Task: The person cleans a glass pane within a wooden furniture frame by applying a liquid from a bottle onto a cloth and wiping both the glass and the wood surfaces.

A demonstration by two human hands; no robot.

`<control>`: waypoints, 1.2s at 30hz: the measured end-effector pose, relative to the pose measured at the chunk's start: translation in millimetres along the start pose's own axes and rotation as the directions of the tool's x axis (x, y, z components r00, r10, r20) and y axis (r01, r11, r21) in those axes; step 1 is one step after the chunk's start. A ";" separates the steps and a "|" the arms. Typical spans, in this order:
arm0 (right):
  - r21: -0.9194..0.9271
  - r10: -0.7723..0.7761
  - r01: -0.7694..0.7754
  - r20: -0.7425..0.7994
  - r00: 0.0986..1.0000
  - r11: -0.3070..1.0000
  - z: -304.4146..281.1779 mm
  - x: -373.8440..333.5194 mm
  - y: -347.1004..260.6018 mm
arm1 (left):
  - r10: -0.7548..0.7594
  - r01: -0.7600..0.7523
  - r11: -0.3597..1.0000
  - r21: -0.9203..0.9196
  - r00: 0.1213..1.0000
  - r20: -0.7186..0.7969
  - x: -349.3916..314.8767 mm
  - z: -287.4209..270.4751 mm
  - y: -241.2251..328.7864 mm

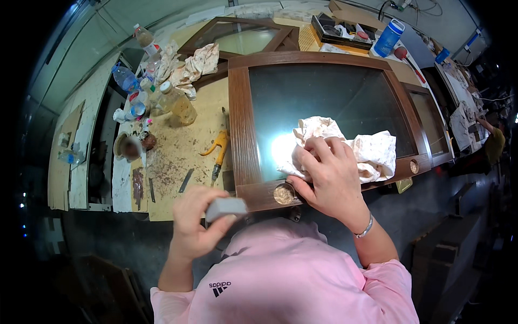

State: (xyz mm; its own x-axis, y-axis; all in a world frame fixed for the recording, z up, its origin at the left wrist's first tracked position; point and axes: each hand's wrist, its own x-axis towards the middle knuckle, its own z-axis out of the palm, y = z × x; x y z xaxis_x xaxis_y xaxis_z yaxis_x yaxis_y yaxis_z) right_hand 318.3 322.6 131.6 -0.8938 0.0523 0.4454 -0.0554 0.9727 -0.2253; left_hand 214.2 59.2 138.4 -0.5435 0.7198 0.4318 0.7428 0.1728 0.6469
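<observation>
A brown wood-framed glass door [242,121] lies on the bench in front of me. My right hand [332,175] presses a crumpled white patterned cloth [377,154] onto its glass, fingers curled into the folds and the thumb near the frame's front rail. A round hole [284,194] is cut in that rail beside the thumb. At the door's near left corner, my left hand [197,221] grips a small grey block [225,208] between thumb and fingers. The block is slightly blurred and sits just over the bench's front edge. What lies under the cloth is hidden.
Left on the stained board [167,173] are a yellow-handled tool [218,151], a jar of yellowish liquid [182,108], several bottles and crumpled cloths [202,62]. More framed panels [232,35] lie behind. A blue bottle [388,39] and tool tray [345,29] stand far right. Another person [493,143] is at right.
</observation>
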 end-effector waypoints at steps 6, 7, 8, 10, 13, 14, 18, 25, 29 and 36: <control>-0.001 0.044 -0.044 0.053 0.998 0.999 -3.5 -2.4 0.7 | -0.137 0.150 0.983 0.109 0.984 -0.114 8.0 14.3 -25.1; 0.014 0.044 -0.045 0.063 0.997 0.999 -2.9 -2.4 0.6 | -0.143 0.153 0.985 0.075 0.982 -0.126 6.2 13.8 -23.5; 0.029 0.043 -0.046 0.072 0.996 0.999 -2.2 -2.5 -0.1 | -0.149 0.156 0.987 0.041 0.979 -0.138 2.4 12.8 -20.8; 0.034 0.059 -0.061 0.071 0.996 0.998 -1.4 -4.7 -0.4 | -0.093 0.082 0.992 -0.094 0.989 -0.114 -4.5 7.5 -17.0; 0.025 0.027 -0.028 0.033 0.999 0.999 0.0 -3.7 -0.5 | -0.093 0.092 0.996 -0.016 0.990 -0.108 1.3 17.5 -18.2; 0.019 0.005 -0.005 0.010 1.000 1.000 0.3 -3.1 0.6 | -0.204 0.193 0.977 -0.085 0.968 -0.145 5.5 21.5 -24.0; 0.007 -0.005 0.006 -0.017 1.000 1.000 -0.2 -3.6 1.5 | -0.158 0.156 0.988 -0.020 0.979 -0.129 1.9 21.4 -17.5; -0.001 -0.016 0.016 -0.013 1.000 1.000 0.1 -3.2 -1.1 | -0.129 0.130 0.991 -0.009 0.970 -0.207 11.5 29.9 -19.7; 0.013 0.035 -0.035 0.035 0.999 0.999 -3.2 -4.5 -1.5 | -0.029 0.033 0.999 0.020 0.984 -0.175 -16.1 26.2 -4.4; -0.016 -0.009 0.009 0.005 1.000 1.000 -3.5 -4.2 -0.5 | -0.097 0.096 0.995 -0.015 0.976 -0.195 1.2 33.4 -19.0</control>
State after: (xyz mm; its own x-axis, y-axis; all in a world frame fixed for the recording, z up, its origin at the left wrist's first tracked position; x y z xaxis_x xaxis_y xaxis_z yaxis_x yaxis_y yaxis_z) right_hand 323.6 322.6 132.9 -0.8953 0.0424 0.4435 -0.0564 0.9766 -0.2074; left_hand 212.5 79.2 105.6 -0.6785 0.5551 0.4811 0.6813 0.2307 0.6947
